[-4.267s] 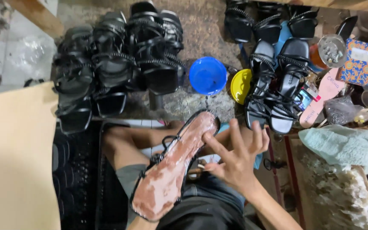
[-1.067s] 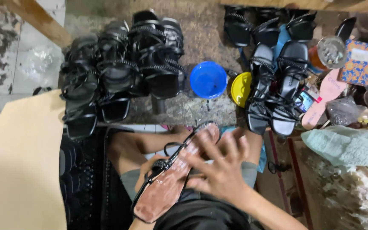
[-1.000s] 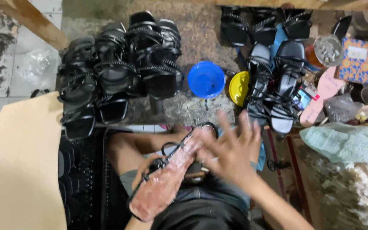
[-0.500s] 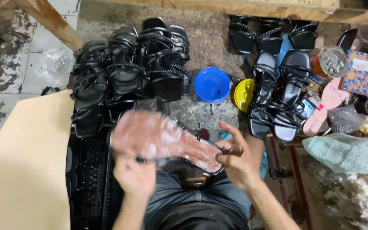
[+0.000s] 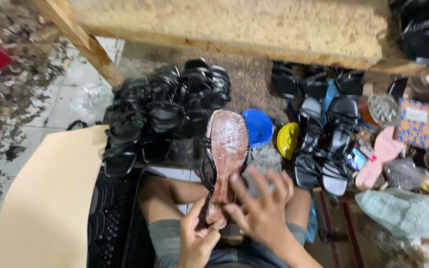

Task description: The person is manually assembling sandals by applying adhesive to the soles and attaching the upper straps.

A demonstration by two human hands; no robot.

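A sandal (image 5: 226, 159) with a brown, glue-smeared sole and black straps stands turned sole-up over my lap, toe pointing away from me. My left hand (image 5: 196, 240) grips its heel end from below. My right hand (image 5: 263, 208) lies spread over the heel part of the sole, fingers apart and pressing on it. My bare knees show under the sandal.
A heap of black strappy sandals (image 5: 162, 111) lies ahead on the left, more black sandals (image 5: 323, 144) on the right. A blue bowl (image 5: 258, 126) and a yellow bowl (image 5: 288, 140) sit between them. A tan sheet (image 5: 50, 198) lies at left, a light green cloth (image 5: 403, 213) at right, a wooden beam (image 5: 234, 22) above.
The sandal has swung from lying sideways across my lap to pointing away from me. My right hand moved onto its sole. The camera tilted upward, showing the wooden beam.
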